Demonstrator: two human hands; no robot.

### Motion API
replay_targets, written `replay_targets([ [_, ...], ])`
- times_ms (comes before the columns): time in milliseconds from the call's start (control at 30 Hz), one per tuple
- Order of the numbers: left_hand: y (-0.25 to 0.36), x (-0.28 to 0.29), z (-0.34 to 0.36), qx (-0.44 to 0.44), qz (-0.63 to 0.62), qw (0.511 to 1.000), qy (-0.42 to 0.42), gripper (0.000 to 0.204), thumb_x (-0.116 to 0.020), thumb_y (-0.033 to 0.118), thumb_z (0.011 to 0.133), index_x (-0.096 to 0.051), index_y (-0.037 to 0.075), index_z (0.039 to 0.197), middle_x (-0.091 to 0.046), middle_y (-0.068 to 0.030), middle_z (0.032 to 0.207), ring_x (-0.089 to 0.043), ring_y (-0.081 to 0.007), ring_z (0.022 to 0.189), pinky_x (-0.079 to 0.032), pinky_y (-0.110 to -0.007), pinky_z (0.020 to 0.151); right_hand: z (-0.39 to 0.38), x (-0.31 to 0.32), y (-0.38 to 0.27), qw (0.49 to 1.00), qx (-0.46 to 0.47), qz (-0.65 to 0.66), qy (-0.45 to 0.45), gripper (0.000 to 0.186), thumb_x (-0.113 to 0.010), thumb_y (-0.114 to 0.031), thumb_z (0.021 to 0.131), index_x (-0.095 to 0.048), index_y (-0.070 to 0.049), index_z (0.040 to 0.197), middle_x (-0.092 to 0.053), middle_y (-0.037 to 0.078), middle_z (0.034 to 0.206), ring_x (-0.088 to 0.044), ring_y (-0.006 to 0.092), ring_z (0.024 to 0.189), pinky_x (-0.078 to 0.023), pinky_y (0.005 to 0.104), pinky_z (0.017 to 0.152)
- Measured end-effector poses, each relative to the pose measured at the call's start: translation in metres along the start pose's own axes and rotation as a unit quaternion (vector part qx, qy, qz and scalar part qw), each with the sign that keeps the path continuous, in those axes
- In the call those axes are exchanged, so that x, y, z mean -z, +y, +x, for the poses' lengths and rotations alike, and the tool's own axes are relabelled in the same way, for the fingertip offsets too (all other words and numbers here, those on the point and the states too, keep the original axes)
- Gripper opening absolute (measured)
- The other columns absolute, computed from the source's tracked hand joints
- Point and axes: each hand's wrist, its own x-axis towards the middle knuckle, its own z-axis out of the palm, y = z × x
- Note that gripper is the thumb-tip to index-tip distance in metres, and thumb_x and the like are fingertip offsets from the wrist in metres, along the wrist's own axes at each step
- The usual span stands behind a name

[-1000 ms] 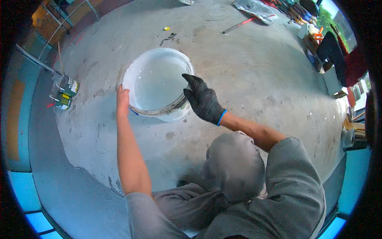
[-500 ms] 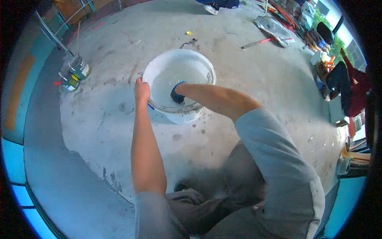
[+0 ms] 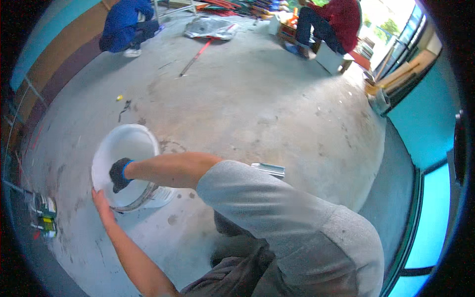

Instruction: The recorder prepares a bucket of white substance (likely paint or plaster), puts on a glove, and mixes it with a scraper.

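Note:
A large white bucket (image 3: 132, 141) stands on the concrete floor at the left, tilted toward me. My bare left hand (image 3: 100, 199) grips its near-left rim, with the fingers partly hidden. My right hand (image 3: 120, 175), in a dark glove with a blue cuff, reaches down inside the bucket near the left wall. The gloved fingers look bunched together, and whatever they may hold cannot be made out. My right forearm passes over the rim.
Paint-like cans (image 3: 45, 218) stand at the far left. A metal channel piece (image 3: 268, 170) lies right of my arm. Farther off are a red-handled tool (image 3: 198, 55), a plastic sheet (image 3: 210, 28) and two people, one in blue (image 3: 123, 24), one in dark red (image 3: 339, 20).
The view has swung right, so the bucket sits lower left in the picture. My left hand still grips the rim. My gloved right hand stays inside the bucket, now nearer its left wall.

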Motion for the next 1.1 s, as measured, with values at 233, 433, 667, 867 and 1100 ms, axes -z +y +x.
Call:
replay_targets([
  [233, 0.005, -0.006, -0.002, -0.029, 0.078, 0.996, 0.025, 0.055, -0.047, 0.013, 0.08, -0.038, 0.002, 0.133, -0.051, -0.0144, 0.122, -0.052, -0.0298, 0.107, -0.042, -0.04, 0.09, -0.022, 0.018, -0.001, 0.988, 0.02, 0.012, 0.149, 0.026, -0.056, -0.022, 0.065, -0.071, -0.009, 0.082, -0.067, 0.016, 0.083, -0.064, 0.0341, 0.08, -0.052, 0.0435, 0.075],
  [433, 0.027, -0.01, -0.015, -0.016, 0.11, 0.992, 0.058, 0.05, -0.047, 0.012, 0.08, -0.044, 0.003, 0.129, -0.055, -0.014, 0.117, -0.053, -0.0259, 0.104, -0.041, -0.037, 0.091, -0.014, -0.006, 0.014, 0.965, 0.08, 0.04, 0.246, 0.028, -0.059, -0.024, 0.063, -0.069, -0.006, 0.082, -0.066, 0.019, 0.085, -0.064, 0.0353, 0.08, -0.05, 0.0463, 0.078],
  [667, 0.053, -0.028, -0.056, 0.0, 0.079, 0.996, 0.04, 0.052, -0.047, 0.013, 0.081, -0.04, 0.0, 0.13, -0.05, -0.0155, 0.123, -0.048, -0.0266, 0.112, -0.036, -0.035, 0.095, -0.017, 0.092, 0.078, 0.969, 0.154, 0.058, 0.182, 0.043, -0.047, -0.037, 0.088, -0.058, -0.008, 0.118, -0.057, 0.017, 0.119, -0.056, 0.0333, 0.107, -0.043, 0.0415, 0.093],
  [867, 0.062, -0.026, -0.052, 0.025, 0.088, 0.995, 0.044, 0.048, -0.046, 0.012, 0.08, -0.043, -0.001, 0.126, -0.052, -0.0158, 0.12, -0.05, -0.0268, 0.109, -0.039, -0.037, 0.092, -0.066, 0.052, 0.133, 0.974, 0.016, 0.108, 0.198, 0.076, -0.052, -0.046, 0.083, -0.025, -0.004, 0.141, -0.034, 0.02, 0.141, -0.038, 0.0323, 0.128, -0.029, 0.038, 0.106],
  [1100, 0.067, -0.026, -0.057, 0.069, 0.052, 0.995, 0.052, 0.05, -0.045, 0.011, 0.08, -0.04, 0.003, 0.129, -0.051, -0.0143, 0.121, -0.051, -0.0274, 0.109, -0.041, -0.039, 0.092, -0.151, 0.021, 0.076, 0.913, -0.069, 0.234, 0.326, 0.063, -0.045, -0.039, 0.092, -0.026, 0.0, 0.138, -0.031, 0.023, 0.141, -0.036, 0.0349, 0.128, -0.031, 0.0396, 0.106],
])
